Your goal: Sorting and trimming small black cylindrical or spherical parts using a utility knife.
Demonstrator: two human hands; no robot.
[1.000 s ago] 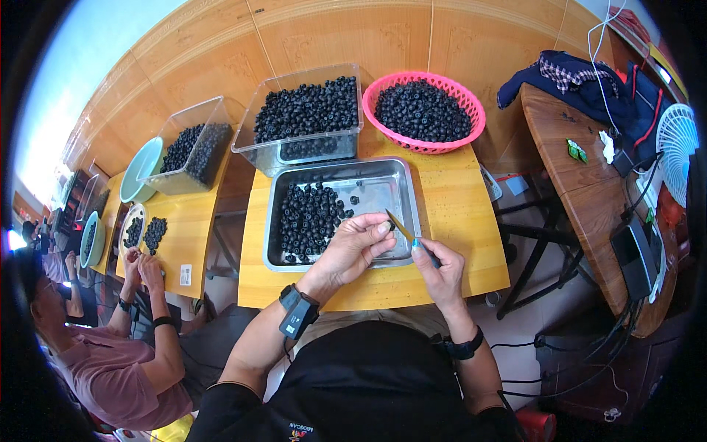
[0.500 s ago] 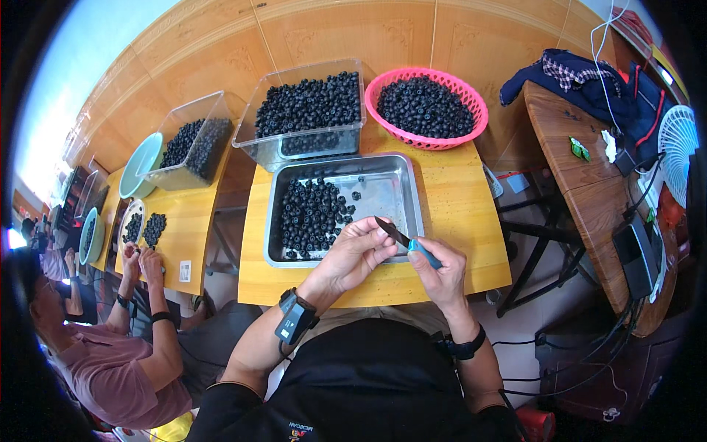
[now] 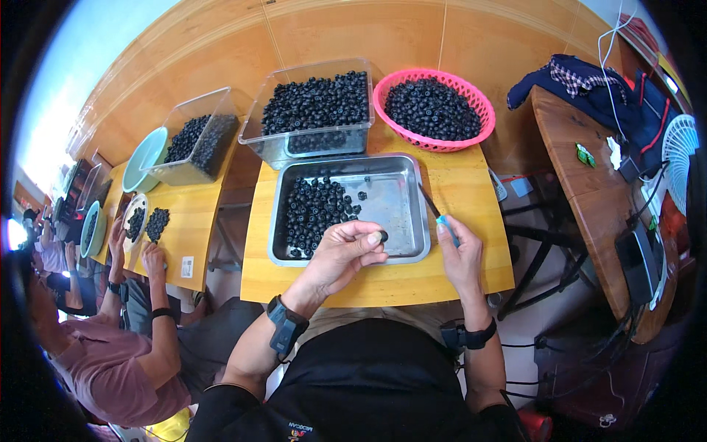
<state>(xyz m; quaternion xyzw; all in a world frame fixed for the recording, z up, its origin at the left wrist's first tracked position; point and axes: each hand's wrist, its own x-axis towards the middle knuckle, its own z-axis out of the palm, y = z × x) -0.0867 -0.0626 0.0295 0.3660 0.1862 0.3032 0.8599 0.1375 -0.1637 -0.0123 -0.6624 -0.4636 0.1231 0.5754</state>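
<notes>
My left hand [image 3: 342, 258] pinches a small dark round fruit [image 3: 382, 236], blueberry-like, between thumb and fingers above the near edge of a metal tray [image 3: 401, 254]. In my right hand [image 3: 462, 258] is a knife [image 3: 429, 201] with a narrow dark blade and a blue-green handle. Its blade points away from me, over the tray's right rim, apart from the held fruit. Many loose dark fruits [image 3: 315, 214] cover the left half of the tray, with a few scattered near its middle.
Behind the tray stand a clear plastic bin [image 3: 254, 136] and a pink basket [image 3: 486, 110], both full of dark fruits. At the left, another person [image 3: 121, 353] works at a neighbouring table with a clear bin and green basins [image 3: 143, 166]. A wooden table [image 3: 563, 162] holds clothing and cables at right.
My right hand has drawn the knife away to the right, off the left hand, and its blade now points forward. The left hand still holds its pinch; the fruit now shows at its fingertips.
</notes>
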